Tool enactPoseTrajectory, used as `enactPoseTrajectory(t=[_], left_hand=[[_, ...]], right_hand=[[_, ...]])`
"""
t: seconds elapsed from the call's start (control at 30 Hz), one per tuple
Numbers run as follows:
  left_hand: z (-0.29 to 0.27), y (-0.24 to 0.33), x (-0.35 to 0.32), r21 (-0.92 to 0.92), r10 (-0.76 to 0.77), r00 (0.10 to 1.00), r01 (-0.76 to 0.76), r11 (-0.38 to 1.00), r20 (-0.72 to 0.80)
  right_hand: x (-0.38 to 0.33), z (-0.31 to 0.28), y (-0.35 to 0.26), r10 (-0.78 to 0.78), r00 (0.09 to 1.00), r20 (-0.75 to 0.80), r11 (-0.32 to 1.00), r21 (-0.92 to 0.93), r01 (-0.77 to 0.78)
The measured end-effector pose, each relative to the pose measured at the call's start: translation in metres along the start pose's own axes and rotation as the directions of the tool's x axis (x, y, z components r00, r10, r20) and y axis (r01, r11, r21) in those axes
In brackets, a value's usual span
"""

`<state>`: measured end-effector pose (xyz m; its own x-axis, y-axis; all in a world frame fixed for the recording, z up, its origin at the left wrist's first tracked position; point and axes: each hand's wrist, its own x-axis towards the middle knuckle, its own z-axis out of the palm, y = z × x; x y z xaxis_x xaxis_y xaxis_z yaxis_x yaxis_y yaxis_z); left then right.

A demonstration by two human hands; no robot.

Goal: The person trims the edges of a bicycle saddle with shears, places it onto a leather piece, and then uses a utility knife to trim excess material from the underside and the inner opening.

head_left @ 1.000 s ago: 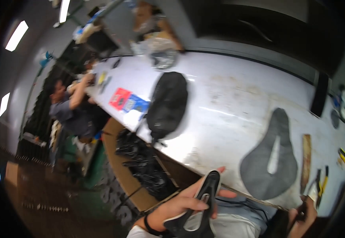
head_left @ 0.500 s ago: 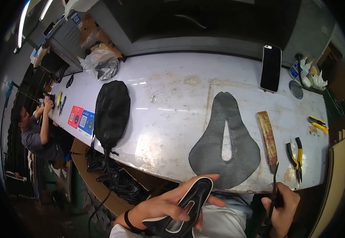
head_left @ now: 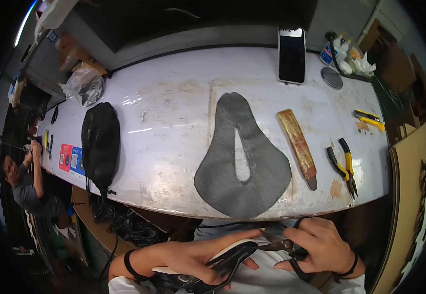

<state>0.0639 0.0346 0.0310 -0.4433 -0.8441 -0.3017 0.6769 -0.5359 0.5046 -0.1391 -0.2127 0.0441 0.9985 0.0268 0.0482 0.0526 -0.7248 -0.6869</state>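
Note:
My left hand [head_left: 186, 257] wraps around a black bicycle saddle [head_left: 237, 262] with a pale edge, held over my lap with its narrow nose to the right. In my right hand [head_left: 323, 242] is a pair of scissors [head_left: 284, 245]; its blades are parted, with their tips at the saddle's nose. Whether they touch it I cannot tell. On the bench just beyond lies a flat grey saddle-shaped cover piece [head_left: 267, 181] with a long slot. To its right are a worn, flat wooden-looking tool [head_left: 296, 142] and black-and-yellow pliers [head_left: 348, 169], their handles spread.
The white bench [head_left: 164, 166] carries a black fabric bundle [head_left: 100, 142] at left, a phone [head_left: 291, 59] at the back, a round grey lid [head_left: 331, 78], bottles [head_left: 338, 51] and a yellow knife [head_left: 369, 120]. Cardboard [head_left: 404, 181] stands right. Another person [head_left: 34, 188] works far left.
My right hand has come in from the right, bringing the scissors up to the saddle's nose. The saddle is lower and tipped more sideways. My view has shifted right.

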Motion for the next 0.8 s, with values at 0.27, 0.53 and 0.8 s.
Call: enactPoseTrajectory(t=[0.27, 0.53, 0.8], left_hand=[[0.002, 0.004, 0.004, 0.145, -0.107, 0.994, 0.103, 0.984, 0.020], [-0.002, -0.007, -0.003, 0.414, -0.073, 0.995, 0.037, 0.910, 0.072], [-0.001, -0.023, -0.011, 0.439, -0.063, 0.989, -0.001, 0.898, 0.131]], right_hand=[[-0.004, 0.008, 0.005, -0.081, 0.986, 0.143, 0.996, 0.055, 0.074], [0.002, 0.008, 0.006, -0.161, 0.962, 0.220, 0.984, 0.104, 0.141], [0.012, 0.005, 0.008, -0.283, 0.906, 0.315, 0.959, 0.088, 0.269]])
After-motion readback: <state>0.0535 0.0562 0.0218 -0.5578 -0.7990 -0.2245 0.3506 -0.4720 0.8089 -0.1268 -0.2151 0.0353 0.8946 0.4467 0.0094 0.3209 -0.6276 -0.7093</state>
